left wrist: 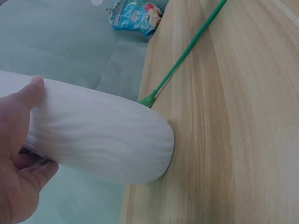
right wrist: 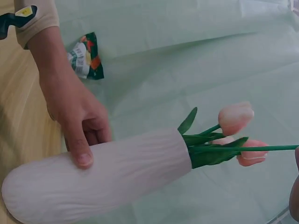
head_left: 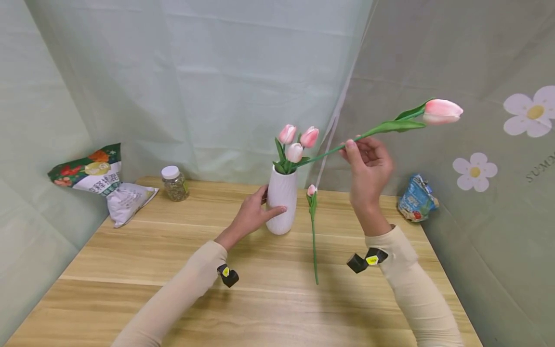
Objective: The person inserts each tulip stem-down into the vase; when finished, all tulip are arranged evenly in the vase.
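Observation:
A white ribbed vase (head_left: 287, 193) stands upright on the wooden table, and my left hand (head_left: 255, 210) grips its side, thumb across the front. Several pink tulips (head_left: 310, 137) rise from its mouth. Between thumb and fingers, my right hand (head_left: 371, 167) pinches the green stem of another tulip (head_left: 442, 112), whose bloom points up to the right. The lower end of that stem is at the vase's mouth among the leaves; the right wrist view shows the stem (right wrist: 275, 148) there, but its tip is hidden. One more tulip (head_left: 312, 205) lies on the table right of the vase.
At the table's back left are a white and green snack bag (head_left: 130, 200) and a white-lidded jar (head_left: 175, 184). A blue packet (head_left: 417, 198) sits at the right edge. Cloth walls (head_left: 243, 86) enclose the table (head_left: 251, 299) behind and at both sides.

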`<state>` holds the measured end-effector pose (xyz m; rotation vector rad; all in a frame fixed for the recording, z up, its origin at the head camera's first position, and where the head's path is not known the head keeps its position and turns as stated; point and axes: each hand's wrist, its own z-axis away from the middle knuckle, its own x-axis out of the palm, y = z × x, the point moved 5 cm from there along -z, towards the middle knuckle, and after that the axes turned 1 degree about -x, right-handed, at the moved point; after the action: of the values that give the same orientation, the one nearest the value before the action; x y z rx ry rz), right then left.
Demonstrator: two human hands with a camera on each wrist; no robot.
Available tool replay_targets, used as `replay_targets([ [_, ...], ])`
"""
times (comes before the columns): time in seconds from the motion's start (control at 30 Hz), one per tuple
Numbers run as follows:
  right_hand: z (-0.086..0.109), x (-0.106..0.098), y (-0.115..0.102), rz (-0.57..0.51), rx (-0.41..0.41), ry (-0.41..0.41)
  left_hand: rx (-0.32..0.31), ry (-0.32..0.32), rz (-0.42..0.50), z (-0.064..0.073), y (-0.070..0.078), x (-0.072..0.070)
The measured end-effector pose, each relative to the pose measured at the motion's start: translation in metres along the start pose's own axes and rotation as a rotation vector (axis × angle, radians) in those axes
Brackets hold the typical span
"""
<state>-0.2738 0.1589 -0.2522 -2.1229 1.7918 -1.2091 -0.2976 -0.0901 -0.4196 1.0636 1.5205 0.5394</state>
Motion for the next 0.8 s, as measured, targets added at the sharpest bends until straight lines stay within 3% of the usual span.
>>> replay_targets([
  [0.23,0.0081,0.0071,0.0042,0.045,-0.017,-0.055,0.020,0.006,-0.005,-0.0001,0.0009,0.0000],
  [0.6,0.0068,0.0017,-0.0046,0.063,-0.081,0.007,0.019,0.005,0.000,-0.0003,0.0001,0.0001],
  [0.8,0.0062,0.0048,-0.0026,0.096,-0.100,-0.029,0.017,0.003,0.006,0.0001,0.0013,0.0001],
])
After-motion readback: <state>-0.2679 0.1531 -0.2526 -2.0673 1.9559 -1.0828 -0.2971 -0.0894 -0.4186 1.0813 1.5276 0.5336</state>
